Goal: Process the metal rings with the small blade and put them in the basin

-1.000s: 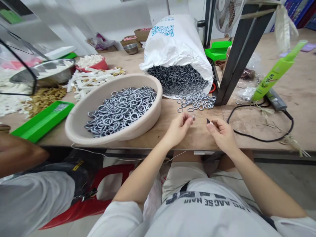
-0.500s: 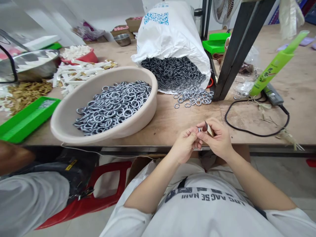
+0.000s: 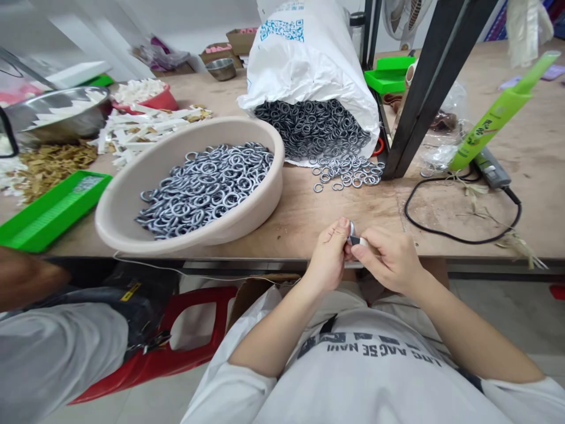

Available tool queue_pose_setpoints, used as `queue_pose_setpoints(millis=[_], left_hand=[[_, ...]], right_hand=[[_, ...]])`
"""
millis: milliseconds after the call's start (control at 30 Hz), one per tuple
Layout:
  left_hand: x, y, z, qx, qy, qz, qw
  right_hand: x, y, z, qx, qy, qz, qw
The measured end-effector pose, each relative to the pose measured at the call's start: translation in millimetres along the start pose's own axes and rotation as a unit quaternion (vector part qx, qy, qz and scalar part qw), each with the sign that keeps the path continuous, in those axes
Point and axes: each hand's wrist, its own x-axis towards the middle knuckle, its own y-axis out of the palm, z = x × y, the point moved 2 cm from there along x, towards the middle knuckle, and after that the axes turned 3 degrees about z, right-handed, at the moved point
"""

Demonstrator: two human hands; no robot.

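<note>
Just past the table's front edge, my left hand (image 3: 329, 253) pinches a grey ring (image 3: 352, 227) between thumb and fingers. My right hand (image 3: 391, 256) is closed on a small blade (image 3: 355, 240), whose dark flat tip touches or nearly touches the ring; its handle is mostly hidden in the fingers. Left of my hands stands a large beige basin (image 3: 269, 203) with many grey rings (image 3: 207, 188) in it. Behind, a white sack (image 3: 309, 65) lies open with more rings spilling from its mouth onto the wooden table (image 3: 300, 218).
A black metal post (image 3: 426, 94) rises right of the sack. Beyond it lie a green tube (image 3: 489, 118) and a black cable (image 3: 412, 215). At the left are a green tray (image 3: 53, 209), white strips (image 3: 136, 129) and a co-worker's arm (image 3: 26, 280).
My right hand has turned, bringing the blade from upright to flat against the ring. My left hand has shifted slightly left and up with the ring. The whole view has moved a little.
</note>
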Motion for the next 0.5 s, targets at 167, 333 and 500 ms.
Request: queue_pose_setpoints(millis=[167, 333, 500], left_hand=[[-4, 3.5, 1, -0.005, -0.014, -0.004, 1.0], [-3, 1.3, 1, -0.02, -0.038, 0.023, 0.999], [-2, -13.4, 1, -0.022, -0.029, 0.046, 0.998]], right_hand=[[2, 0, 2, -0.046, -0.009, 0.002, 0.999], [4, -1, 0, -0.011, 0.005, 0.046, 0.999], [15, 5, -11, 0.041, 0.026, 0.094, 0.994]])
